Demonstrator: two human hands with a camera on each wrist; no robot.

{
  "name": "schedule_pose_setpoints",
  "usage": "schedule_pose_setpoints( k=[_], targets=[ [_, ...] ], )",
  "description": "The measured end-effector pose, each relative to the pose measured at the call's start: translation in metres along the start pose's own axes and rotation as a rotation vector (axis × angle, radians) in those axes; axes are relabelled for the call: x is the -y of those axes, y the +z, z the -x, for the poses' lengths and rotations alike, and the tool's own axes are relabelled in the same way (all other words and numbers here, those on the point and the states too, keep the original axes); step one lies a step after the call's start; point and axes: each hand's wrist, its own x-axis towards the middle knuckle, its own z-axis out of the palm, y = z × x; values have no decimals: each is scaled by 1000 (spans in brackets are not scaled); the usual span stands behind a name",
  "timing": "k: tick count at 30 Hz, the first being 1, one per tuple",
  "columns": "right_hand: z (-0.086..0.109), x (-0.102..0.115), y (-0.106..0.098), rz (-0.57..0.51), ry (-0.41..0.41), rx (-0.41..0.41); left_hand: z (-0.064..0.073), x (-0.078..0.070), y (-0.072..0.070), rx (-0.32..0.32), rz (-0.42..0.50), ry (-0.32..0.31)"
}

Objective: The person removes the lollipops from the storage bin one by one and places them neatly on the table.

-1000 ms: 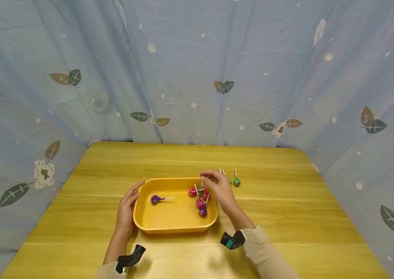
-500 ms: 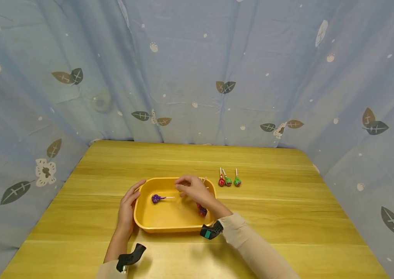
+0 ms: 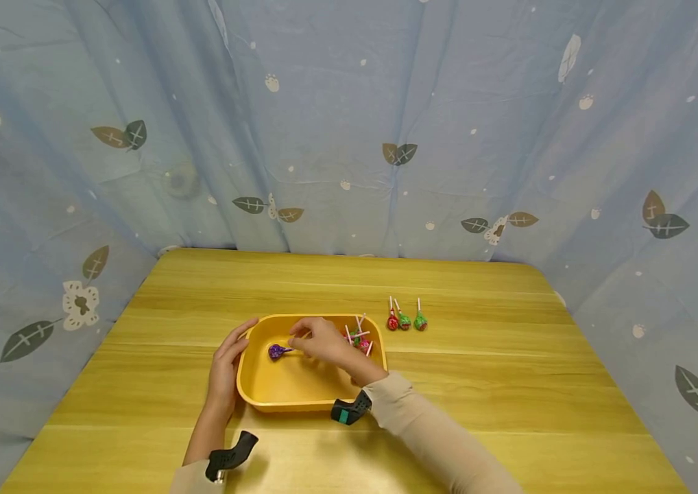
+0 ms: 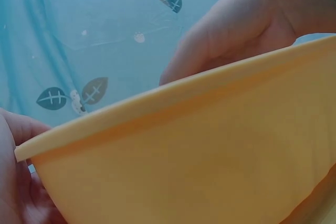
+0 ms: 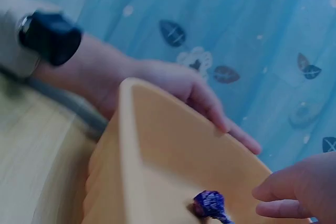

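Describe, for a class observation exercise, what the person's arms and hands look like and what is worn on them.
The left hand and right hand wear no gloves. Both arms have beige sleeves, ending beside curved black wrist devices. The right device bears a teal patch; the left shows a small silvery piece.

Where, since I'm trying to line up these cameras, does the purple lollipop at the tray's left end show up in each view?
Head: purple lollipop below and left of centre, inside the yellow tray, beside the right hand.
Left wrist: not visible; the tray's outer wall fills the foreground.
Right wrist: bottom edge, right of centre, left of the right hand's fingers.
Shared landmark: the yellow tray.
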Motion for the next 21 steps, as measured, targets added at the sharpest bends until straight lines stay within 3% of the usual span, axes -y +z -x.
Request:
schedule_pose_setpoints(
  k=[4, 9, 21],
  targets=[
    [-2, 5, 1, 174, -42, 19, 0, 0, 0, 3, -4, -3],
    [-1, 13, -6, 282, -59, 95, 0, 0, 1, 9, -1, -3],
    [-20, 20, 8, 384, -51, 205, 1, -1, 0, 15, 1, 8]
  ],
)
